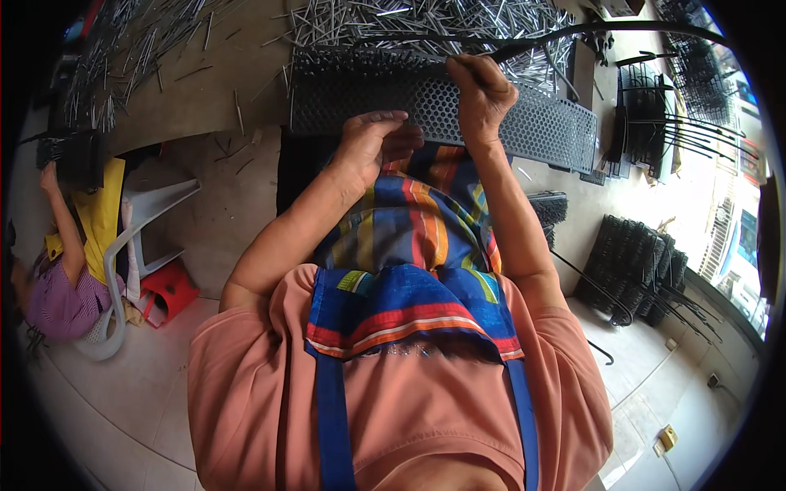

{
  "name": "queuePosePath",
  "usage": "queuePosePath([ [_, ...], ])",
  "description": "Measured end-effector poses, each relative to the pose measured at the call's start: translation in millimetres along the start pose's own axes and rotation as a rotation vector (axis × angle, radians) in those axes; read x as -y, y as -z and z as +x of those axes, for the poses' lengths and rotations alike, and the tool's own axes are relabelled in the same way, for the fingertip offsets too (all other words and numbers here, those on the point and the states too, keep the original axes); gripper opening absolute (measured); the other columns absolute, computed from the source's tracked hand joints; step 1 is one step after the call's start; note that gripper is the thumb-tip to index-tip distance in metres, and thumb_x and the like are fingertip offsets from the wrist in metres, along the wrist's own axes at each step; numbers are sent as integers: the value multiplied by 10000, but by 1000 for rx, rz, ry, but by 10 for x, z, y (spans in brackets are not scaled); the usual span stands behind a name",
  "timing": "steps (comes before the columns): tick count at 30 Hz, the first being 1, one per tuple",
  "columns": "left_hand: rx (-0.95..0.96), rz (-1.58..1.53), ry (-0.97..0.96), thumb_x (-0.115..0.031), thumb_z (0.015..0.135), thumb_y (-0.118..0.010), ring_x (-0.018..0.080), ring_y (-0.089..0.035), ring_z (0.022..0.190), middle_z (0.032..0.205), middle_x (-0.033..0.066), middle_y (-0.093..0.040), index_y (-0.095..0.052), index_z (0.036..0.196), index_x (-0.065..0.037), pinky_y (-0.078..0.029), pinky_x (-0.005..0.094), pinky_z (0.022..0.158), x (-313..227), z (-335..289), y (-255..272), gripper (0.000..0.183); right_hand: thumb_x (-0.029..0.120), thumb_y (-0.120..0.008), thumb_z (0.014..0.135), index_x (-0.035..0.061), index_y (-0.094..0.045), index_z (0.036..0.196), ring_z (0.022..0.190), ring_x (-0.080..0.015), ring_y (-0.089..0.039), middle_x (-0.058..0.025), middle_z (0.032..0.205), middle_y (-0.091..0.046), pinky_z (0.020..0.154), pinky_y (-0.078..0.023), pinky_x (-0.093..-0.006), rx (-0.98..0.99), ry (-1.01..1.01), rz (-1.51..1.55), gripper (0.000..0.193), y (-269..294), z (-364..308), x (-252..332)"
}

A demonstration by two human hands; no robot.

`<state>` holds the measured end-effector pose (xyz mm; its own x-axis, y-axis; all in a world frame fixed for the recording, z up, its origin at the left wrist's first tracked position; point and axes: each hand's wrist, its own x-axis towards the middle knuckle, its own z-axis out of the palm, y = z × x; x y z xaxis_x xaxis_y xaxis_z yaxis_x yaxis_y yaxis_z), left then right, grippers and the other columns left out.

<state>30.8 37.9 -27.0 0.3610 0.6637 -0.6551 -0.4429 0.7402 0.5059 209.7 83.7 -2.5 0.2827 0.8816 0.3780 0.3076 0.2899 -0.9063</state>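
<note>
- Apparently, in the head view, the work was part done: dark bristle-like pieces [368, 61] were crowded along the far left part of the perforated panel [548, 131], while bare holes were left to its right.
- The panel itself was set crosswise beyond the striped apron [426, 221], with both hands over it.
- By the right hand [485, 86], above the panel's middle, a black rod [639, 27] seemed to be pinched between thumb and fingers.
- The left hand [372, 139] was held at the panel's near edge, thumb and fingers loosely spread; nothing was seen gripped.
- One panel, one rod and two working hands were counted; the grey pins [426, 20] heaped beyond the panel were too many to count.
- At least two clusters of black wire racks [622, 262] were seen right of the panel; one co-worker [70, 282] was seen far to its left.
</note>
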Motion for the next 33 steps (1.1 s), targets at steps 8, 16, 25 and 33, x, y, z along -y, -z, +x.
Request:
queuePosePath([
  [8, 4, 19, -1, -82, 919, -545, 306, -709, 876, 997, 187, -701, -629, 1095, -25, -579, 373, 741, 10, -11, 12, 204, -2, -753, 733, 6, -719, 824, 659, -94, -612, -49, 740, -667, 609, -472, -231, 40, 74, -265, 97, -59, -69, -30],
  [16, 25, 8, -9, -91, 914, -553, 312, -707, 896, 999, 191, -701, -630, 1104, -34, -579, 378, 734, 44, -18, 38, 213, 92, -776, 727, 53, -734, 841, 633, -185, -654, -74, 723, -656, 578, -476, -279, 82, 114, -465, 128, -134, -83, 95],
  [25, 48, 49, 20, -99, 913, -558, 284, -705, 852, 973, 174, -704, -629, 1116, -35, -580, 373, 736, -27, -31, 49, 225, 184, -746, 755, 97, -741, 833, 677, -267, -668, -88, 757, -671, 610, -502, -337, 137, 90, -604, 117, -173, -7, 89],
  [33, 289, 84, 52, -91, 914, -555, 243, -702, 825, 954, 159, -699, -615, 1128, -4, -583, 347, 717, -575, -368, -16, 239, 146, -759, 745, 91, -717, 841, 652, -271, -653, -85, 743, -639, 565, -492, -338, 147, 138, -543, 119, 106, -160, 2],
])
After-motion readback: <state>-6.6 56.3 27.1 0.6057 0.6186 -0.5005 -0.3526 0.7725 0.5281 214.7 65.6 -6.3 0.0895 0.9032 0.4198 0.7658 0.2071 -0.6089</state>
